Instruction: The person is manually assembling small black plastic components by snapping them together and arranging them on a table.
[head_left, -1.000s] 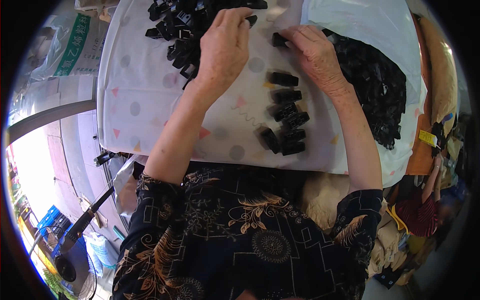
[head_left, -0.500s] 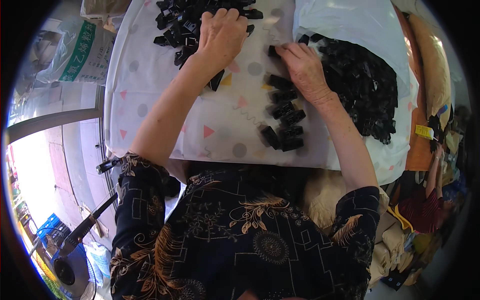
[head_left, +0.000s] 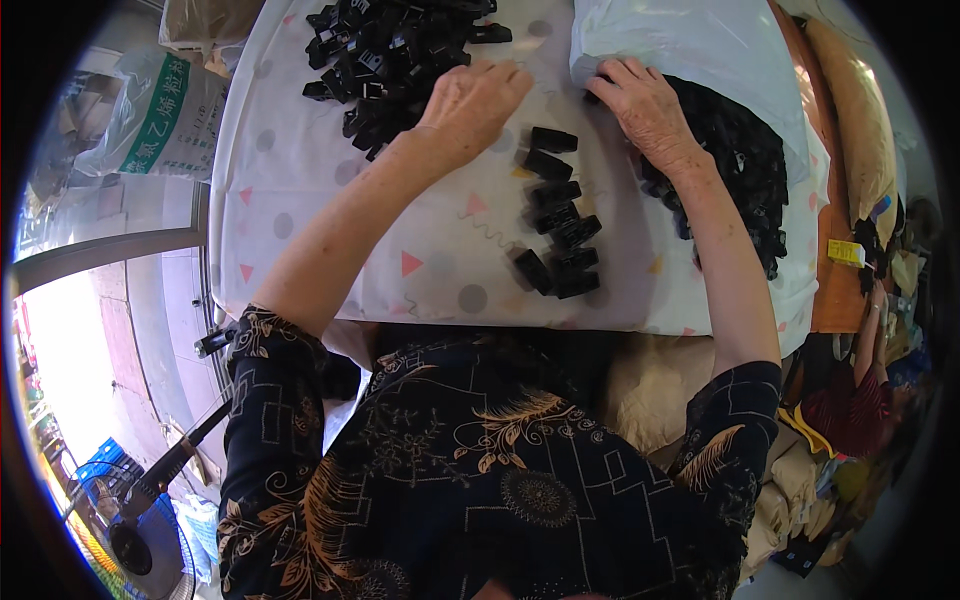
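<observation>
Black parts (heaped) lie beside the right fingers.

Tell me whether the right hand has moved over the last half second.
Yes: judged against the red triangle printed on the tablecloth, the right hand has moved to the right, toward the black parts on the right.

The upper garment was black to dark navy, with a printed surface. A spray of tan leaves crossed the chest; a round, concentric medallion sat below it. Thin pale lines formed angular, box-like outlines. The left sleeve and right sleeve were loose, ended near the elbow and carried tan feather motifs. Both forearms were bare.
</observation>
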